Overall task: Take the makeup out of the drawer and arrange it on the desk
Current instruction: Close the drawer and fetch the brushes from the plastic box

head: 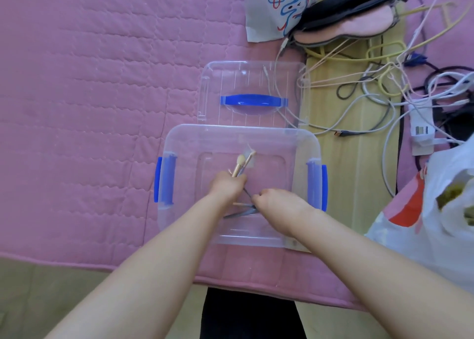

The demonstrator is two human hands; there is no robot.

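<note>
A clear plastic storage box [179,138] with blue side latches sits open on a pink quilted cover. Both my hands reach down into it. My left hand [227,186] grips a bunch of makeup brushes [243,163], their pale tips pointing up and away from me. My right hand [273,201] has its fingers curled around thin grey brush handles [239,212] that lie on the box bottom. The tips of those grey brushes are hidden under my right hand.
The box's clear lid [218,82] with a blue handle lies just beyond the box. A tangle of cables [379,82] and a power strip [423,128] cover the wooden strip at right. A white plastic bag [436,210] stands at the near right.
</note>
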